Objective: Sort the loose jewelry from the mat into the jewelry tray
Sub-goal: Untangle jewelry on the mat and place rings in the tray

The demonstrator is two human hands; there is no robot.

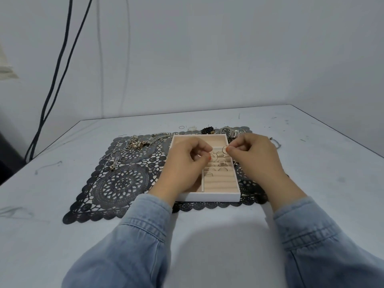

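Left hand (pixel 185 165), fingers curled, thumb against forefinger; contents indiscernible. Right hand (pixel 256 154) just beside it, thumb and forefinger pinching thin ring (pixel 222 150) between the two hands. Denim sleeves (pixel 145 225) to wrists.

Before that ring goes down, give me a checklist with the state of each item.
1. Ring pinched in the right hand: ok.
2. Ring held over the tray, above its roll section: ok.
3. Free roll slots: ok, the nearest rows are bare.
4. Left hand free: cannot tell, its curled fingers hide what they may hold.
5. Mat cleared: not ok, chains and a watch lie on it.
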